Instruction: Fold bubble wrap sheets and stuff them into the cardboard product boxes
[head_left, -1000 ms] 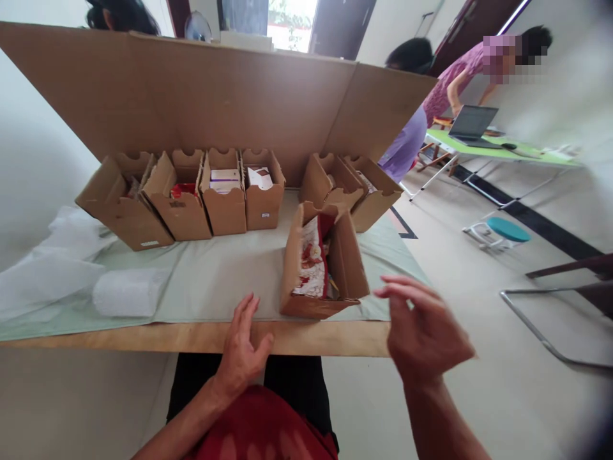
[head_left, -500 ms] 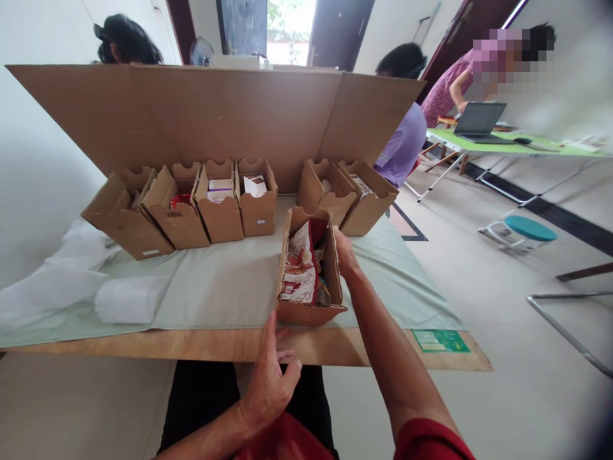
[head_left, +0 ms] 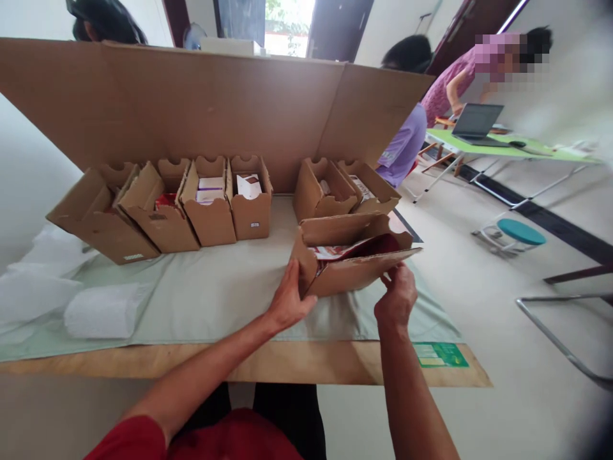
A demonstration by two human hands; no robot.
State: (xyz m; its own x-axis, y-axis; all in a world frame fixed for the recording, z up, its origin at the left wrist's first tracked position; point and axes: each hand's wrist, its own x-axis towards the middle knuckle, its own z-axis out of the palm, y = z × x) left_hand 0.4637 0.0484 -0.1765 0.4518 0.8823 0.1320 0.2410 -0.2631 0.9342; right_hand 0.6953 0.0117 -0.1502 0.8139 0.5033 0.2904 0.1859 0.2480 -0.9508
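Note:
An open-topped cardboard box [head_left: 357, 275] stands turned sideways on the cloth near the table's right side. Inside it lies a red and white printed packet [head_left: 330, 252], with a dark red part towards the right. My left hand [head_left: 291, 299] clasps the box's left end, fingers along the end wall and thumb at the front corner. With fingers curled, my right hand [head_left: 397, 295] holds the box low at its right end; its fingertips are partly hidden behind the box.
Behind are several cardboard boxes [head_left: 208, 220] in a row on the left and two boxes [head_left: 323, 195] on the right. A tall cardboard panel [head_left: 225, 108] stands behind them. White wrap [head_left: 103, 311] lies at left. People are beyond the panel and by a green table [head_left: 550, 152].
The box has been turned from lengthwise to sideways and shifted right. My left hand has come up onto its left end, and my right hand has moved to its right end.

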